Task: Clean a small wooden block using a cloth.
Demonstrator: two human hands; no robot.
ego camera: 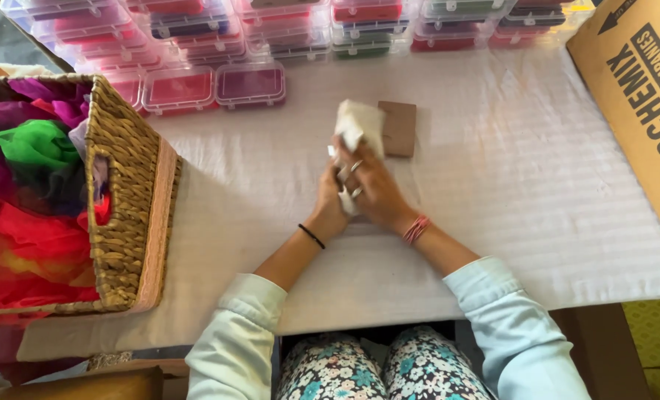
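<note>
White cloth, bunched, held above the middle of the table between both hands; its upper end stands up past the fingertips, and a small part shows lower down between the palms. Right hand: fingers curled around the cloth, grasping it, rings visible on two fingers; a pink band at the wrist. Left hand: pressed against the right hand, fingers closed on the lower part of the cloth; a black band at the wrist. Both arms wear pale blue sleeves.

Brown card: a flat, roughly square piece lying on the table just behind the cloth and partly hidden by it; whether the two touch cannot be told.

The table is covered by a white sheet with faint stripes.

Basket: woven, with a handle slot in its side, standing at the left edge of the table, well apart from the hands. It is filled with netting in red, green, purple and yellow, loosely heaped.

Boxes: clear plastic, lidded, shallow, in rows along the far edge of the table; contents appear red, pink, purple and green.

Carton: brown cardboard with black print, at the right, its corner lying over the table's far right side.

Flower-patterned trousers show below the near edge.
</note>
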